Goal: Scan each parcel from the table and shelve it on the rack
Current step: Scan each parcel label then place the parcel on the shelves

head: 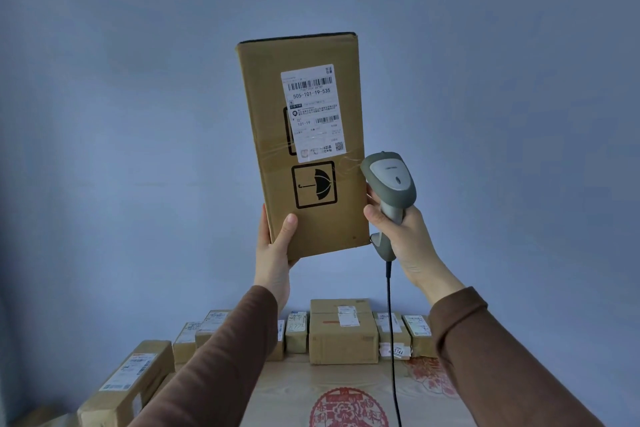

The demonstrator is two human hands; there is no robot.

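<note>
Parcel in hand (304, 146): tall narrow cardboard carton, raised upright with a slight tilt in front of the blue wall, well above the table (301, 388) and the row of parcels (343, 333) along its far edge. Shipping label (311, 113) faces the camera, barcode near the top; an umbrella mark sits below it, and clear tape crosses the middle. Judged stiff and light, since one hand carries it by a bottom corner; the tape may be slick, so plain cardboard at the lower edge looks like the best hold. Left hand (275, 246) grips the lower left corner, thumb on the front face, fingers behind and unseen. Right hand (401, 236) is wrapped round the handle of the corded scanner (389, 184), just beside the carton's right edge. Rack not in view.
</note>
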